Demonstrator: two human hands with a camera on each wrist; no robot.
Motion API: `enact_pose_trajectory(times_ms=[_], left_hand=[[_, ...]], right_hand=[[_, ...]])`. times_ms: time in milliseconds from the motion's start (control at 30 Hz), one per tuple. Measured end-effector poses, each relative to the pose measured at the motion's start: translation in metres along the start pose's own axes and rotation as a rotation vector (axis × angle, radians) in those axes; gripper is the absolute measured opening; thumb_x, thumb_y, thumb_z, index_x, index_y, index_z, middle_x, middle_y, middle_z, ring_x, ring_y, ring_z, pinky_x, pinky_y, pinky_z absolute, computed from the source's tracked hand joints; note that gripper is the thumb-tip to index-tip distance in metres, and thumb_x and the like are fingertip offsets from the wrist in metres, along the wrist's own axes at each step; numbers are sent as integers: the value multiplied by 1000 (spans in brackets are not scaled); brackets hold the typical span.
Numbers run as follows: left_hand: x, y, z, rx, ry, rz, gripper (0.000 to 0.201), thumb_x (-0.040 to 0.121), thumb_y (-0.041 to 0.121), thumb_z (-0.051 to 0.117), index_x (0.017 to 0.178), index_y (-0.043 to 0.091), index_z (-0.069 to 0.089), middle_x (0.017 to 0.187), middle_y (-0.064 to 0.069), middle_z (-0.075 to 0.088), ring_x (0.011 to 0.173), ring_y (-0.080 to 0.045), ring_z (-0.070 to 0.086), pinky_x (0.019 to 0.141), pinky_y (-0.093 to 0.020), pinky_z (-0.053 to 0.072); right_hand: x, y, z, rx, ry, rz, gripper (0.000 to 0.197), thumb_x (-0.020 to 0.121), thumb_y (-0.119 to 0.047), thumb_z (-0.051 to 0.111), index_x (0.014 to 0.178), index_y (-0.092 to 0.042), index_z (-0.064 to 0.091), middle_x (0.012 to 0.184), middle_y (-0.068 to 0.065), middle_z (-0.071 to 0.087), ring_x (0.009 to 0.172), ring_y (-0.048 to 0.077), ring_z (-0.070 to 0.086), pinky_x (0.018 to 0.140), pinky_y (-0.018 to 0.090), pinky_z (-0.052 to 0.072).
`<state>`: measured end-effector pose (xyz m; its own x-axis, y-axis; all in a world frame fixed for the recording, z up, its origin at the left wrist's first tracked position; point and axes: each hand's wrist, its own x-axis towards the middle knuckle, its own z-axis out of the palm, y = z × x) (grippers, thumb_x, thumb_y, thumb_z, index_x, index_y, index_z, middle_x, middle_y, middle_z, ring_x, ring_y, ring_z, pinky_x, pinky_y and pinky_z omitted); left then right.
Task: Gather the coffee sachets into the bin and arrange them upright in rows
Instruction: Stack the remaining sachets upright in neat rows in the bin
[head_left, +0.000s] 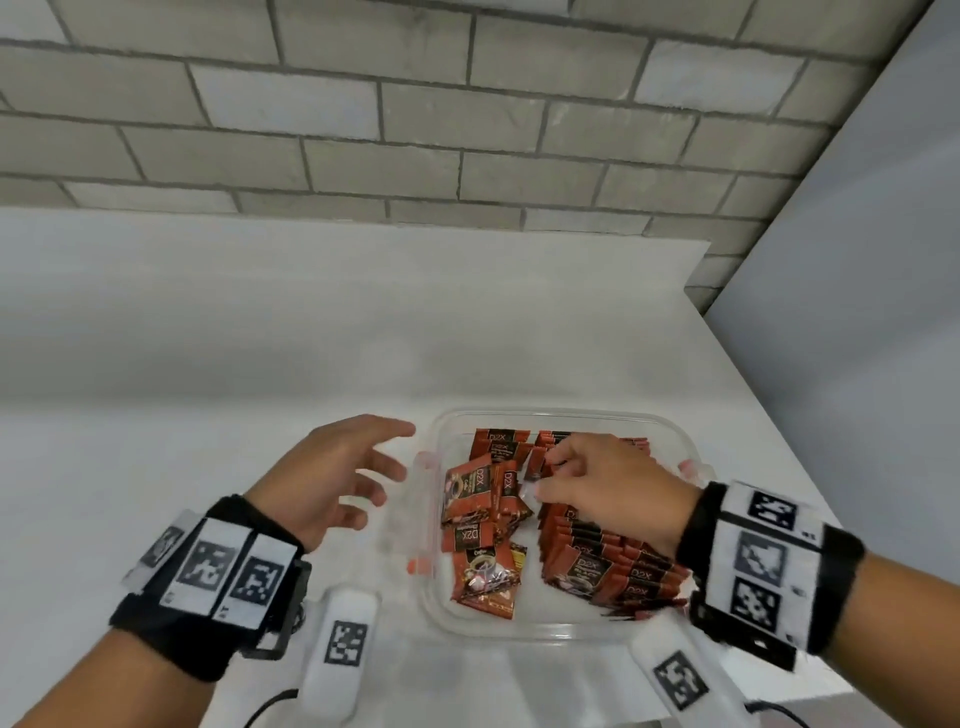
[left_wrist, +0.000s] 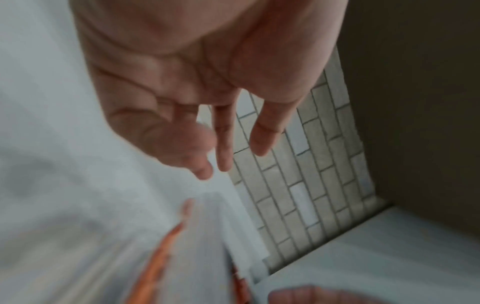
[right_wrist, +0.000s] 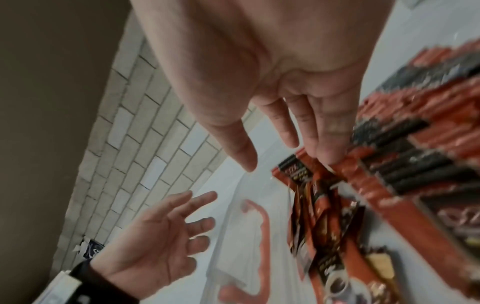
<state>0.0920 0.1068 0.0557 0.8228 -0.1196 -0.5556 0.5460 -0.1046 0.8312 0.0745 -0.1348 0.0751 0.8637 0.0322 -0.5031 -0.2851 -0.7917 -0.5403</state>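
A: What lies nearest, at the bench's (head_left: 208, 364) front edge?

B: Both forearms, each with a black wristband carrying white square-patterned markers. Just past them sits the clear bin (head_left: 563, 630), toward the bench's right edge.

A: And the coffee sachets?

B: All the ones in view are inside the bin. Along its right side a row of sachets (head_left: 613, 564) stands on edge, packed close, running from the near wall toward the far wall. In the left half, loose sachets (head_left: 480, 540) lie flat or tilted, overlapping one another; the nearest, a sachet with a cup picture (head_left: 485, 579), lies face up close to the near wall.

A: Where is the right hand?

B: The right hand (head_left: 613, 491) is over the middle of the bin, above the row. The right wrist view shows its fingers fairly straight, fingertips (right_wrist: 328, 155) touching the top edge of a tilted sachet, thumb held apart. So its grip is spread, not clamped on anything.

A: The left hand?

B: The left hand (head_left: 324, 480) hovers over the bench just left of the bin's left wall, palm turned toward the bin, fingers spread and relaxed, holding nothing. Its grip is apart.

A: Farther back?

B: Bare white bench, then a grey brick wall (head_left: 415, 104), with a plain panel at the right.
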Motion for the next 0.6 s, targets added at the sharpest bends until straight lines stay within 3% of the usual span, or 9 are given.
enact_pose_trajectory(times_ms=[67,100,133,167,200,300,400,533,600], left_hand=[[5,-11,-1,88,14,-6,21,89,33,62,109,28,66,94,-6,63,67,-18,58,50,-27,45],[7,-17,2,141,-7,-9,26,88,33,64,114,32,63,101,-3,63,75,-19,61,55,-29,50],[8,-21,6,184,-33,-8,32,87,32,65,119,37,59,106,-1,62,82,-20,63,59,-30,53],[8,-24,9,208,-55,-2,40,87,30,66,124,39,54,108,0,62,86,-21,64,62,-31,55],[9,-26,11,212,-72,9,45,87,27,67,128,39,51,108,-1,62,86,-22,65,64,-31,57],[13,-29,9,187,-103,43,51,87,17,67,132,33,50,100,-4,65,76,-22,66,64,-33,59],[18,-32,6,140,-109,61,53,86,11,68,133,27,51,95,-9,65,67,-21,65,61,-33,58],[22,-37,6,101,-138,71,53,86,8,67,133,24,49,84,-10,65,55,-15,63,57,-30,57],[24,-37,4,108,-152,77,52,87,8,67,133,24,48,85,-12,65,54,-14,64,58,-30,57]], right_hand=[[14,-8,17,83,-33,43,44,85,-33,66,119,-7,59,103,1,62,95,15,59,89,30,48],[20,-12,24,110,-52,60,41,85,-30,67,113,0,61,92,-13,44,87,16,60,82,28,48],[25,-14,31,126,-73,82,35,85,-28,67,102,3,63,117,16,58,78,18,61,77,31,48],[28,-17,36,141,-99,103,25,86,-25,66,90,-1,63,83,8,62,69,16,59,71,31,48],[30,-19,40,149,-116,115,20,87,-23,66,89,-4,63,83,9,62,65,17,57,71,34,50],[37,-22,48,130,-150,132,19,89,-20,62,93,-2,67,94,11,70,73,21,58,80,41,53],[44,-27,53,87,-135,153,18,90,-13,61,73,-16,60,81,5,64,73,21,59,70,33,48],[49,-31,56,72,-146,233,17,84,-28,68,78,-19,55,76,-1,59,64,14,61,60,24,54],[51,-35,56,89,-123,302,20,83,-24,71,76,-16,54,77,3,57,69,18,58,72,33,59]])
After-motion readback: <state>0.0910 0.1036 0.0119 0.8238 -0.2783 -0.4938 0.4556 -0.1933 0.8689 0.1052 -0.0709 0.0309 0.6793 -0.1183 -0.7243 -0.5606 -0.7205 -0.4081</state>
